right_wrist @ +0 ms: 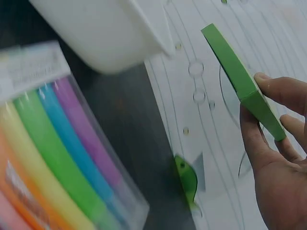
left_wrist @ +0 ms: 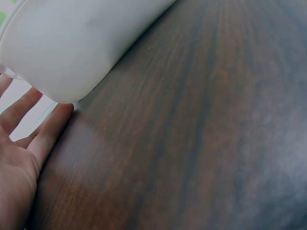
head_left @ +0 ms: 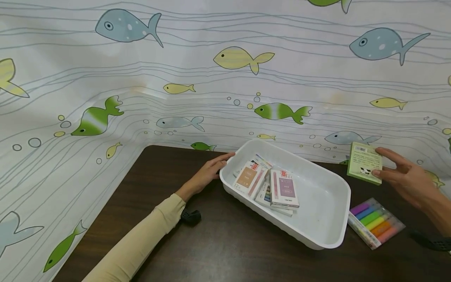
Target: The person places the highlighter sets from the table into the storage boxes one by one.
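A white plastic basket (head_left: 317, 203) stands on the dark wooden table, with several small boxes (head_left: 285, 190) piled toward its left end. My left hand (head_left: 208, 172) touches the basket's left end with its fingers extended; the left wrist view shows those fingertips at the basket's corner (left_wrist: 62, 72). To the right of the basket, my right hand (head_left: 405, 176) pinches a flat green box (head_left: 365, 162) by its edge, raised above the table. Printed text, a barcode and a small cow picture mark the box's face. In the right wrist view its green side (right_wrist: 235, 67) shows between thumb and fingers.
A clear pack of coloured markers (head_left: 376, 222) lies on the table just right of the basket, below my right hand. A fish-patterned covering (head_left: 225, 90) rises behind the table's far edge and along its left side. The wooden table top (head_left: 211, 250) extends in front of the basket.
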Available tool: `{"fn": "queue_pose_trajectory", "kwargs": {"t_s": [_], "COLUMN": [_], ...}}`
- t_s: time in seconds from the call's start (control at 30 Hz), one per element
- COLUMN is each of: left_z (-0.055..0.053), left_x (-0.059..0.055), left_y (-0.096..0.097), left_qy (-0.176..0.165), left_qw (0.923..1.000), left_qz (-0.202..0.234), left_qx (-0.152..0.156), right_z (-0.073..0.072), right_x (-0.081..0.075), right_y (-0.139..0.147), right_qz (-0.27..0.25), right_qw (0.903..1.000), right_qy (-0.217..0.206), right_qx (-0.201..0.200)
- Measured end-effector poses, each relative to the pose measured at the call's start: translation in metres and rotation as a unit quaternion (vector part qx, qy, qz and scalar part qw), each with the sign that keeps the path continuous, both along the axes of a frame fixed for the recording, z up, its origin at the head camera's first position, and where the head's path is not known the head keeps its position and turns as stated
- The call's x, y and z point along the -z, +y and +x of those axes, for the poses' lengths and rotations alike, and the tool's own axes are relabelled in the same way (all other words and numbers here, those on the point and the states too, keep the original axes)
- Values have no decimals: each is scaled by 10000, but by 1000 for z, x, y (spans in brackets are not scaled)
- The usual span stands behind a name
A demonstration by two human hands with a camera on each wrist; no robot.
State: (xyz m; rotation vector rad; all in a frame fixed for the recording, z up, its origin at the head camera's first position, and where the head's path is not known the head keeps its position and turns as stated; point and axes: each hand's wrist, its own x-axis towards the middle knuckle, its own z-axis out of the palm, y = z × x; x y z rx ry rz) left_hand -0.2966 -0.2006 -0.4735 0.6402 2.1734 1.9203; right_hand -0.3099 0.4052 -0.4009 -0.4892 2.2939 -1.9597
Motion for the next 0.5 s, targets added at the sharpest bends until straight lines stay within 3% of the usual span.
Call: {"fn": "queue_pose_trajectory", "kwargs": {"t_s": [0.37,0.5], "left_z": [-1,-1], "left_x": [1,0], "left_y": [1,1], "left_qy": [-62,-39], "left_qw": [9998,9998], "left_qz": [136,137], "left_qx": [132,113], "right_z": [15,23], "right_x": [-15,-17], "right_y": [-49,-64], "right_qz": [47,570], "right_qw": [9976,9953], "right_qy": [-274,-171], "right_qx": [-626,-760]}}
